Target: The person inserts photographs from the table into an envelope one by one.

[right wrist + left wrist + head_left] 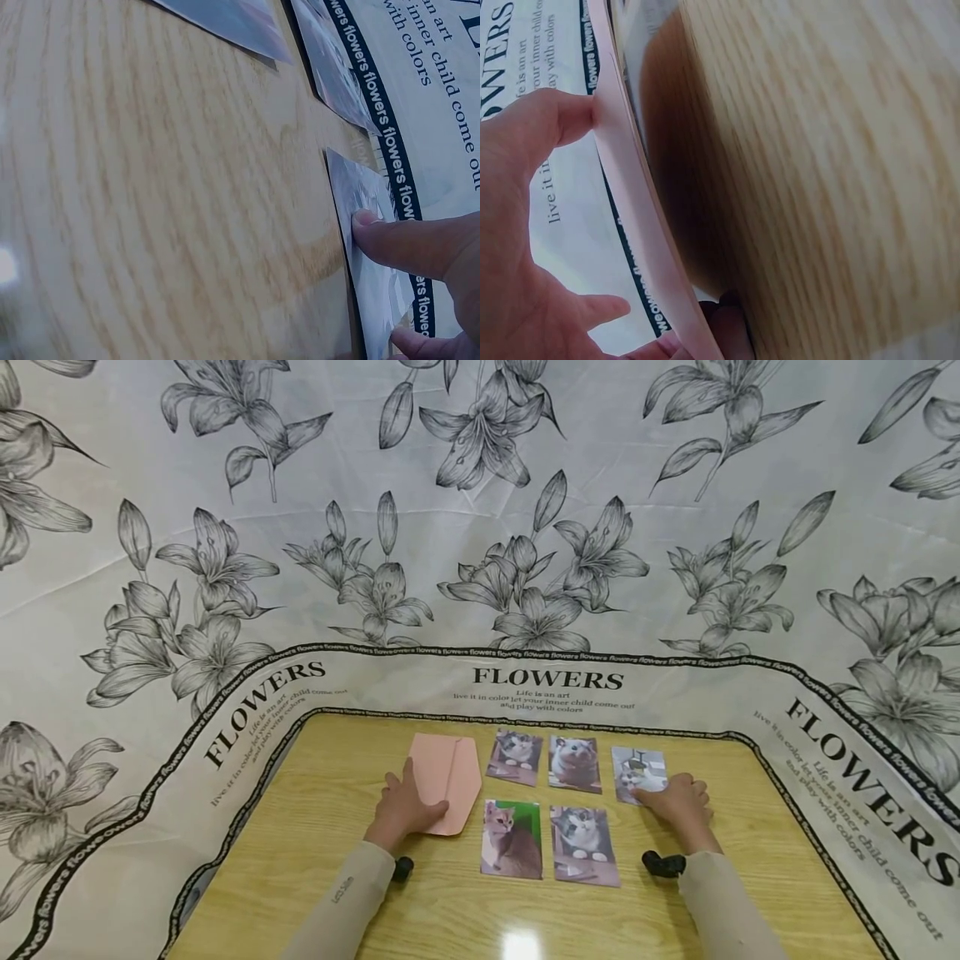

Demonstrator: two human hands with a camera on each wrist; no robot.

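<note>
My left hand (406, 810) grips a pink paper envelope (442, 768) by its lower left part. In the left wrist view the envelope (634, 172) stands edge-on just above the wood, fingertips at its bottom edge. At the right, my right hand (681, 806) holds a photo card of a grey-and-white cat (637, 764) by its lower right corner. The thumb lies on the face of that card (367, 262) in the right wrist view; the other fingers are mostly hidden.
Left of the held card, on the wooden table (315, 827), lie a cat photo (515, 756), a photo of a pale furry animal (575, 763), a brown cat photo (512, 839) and another cat photo (585, 845). A flower-printed cloth (420, 681) borders the table's back and sides.
</note>
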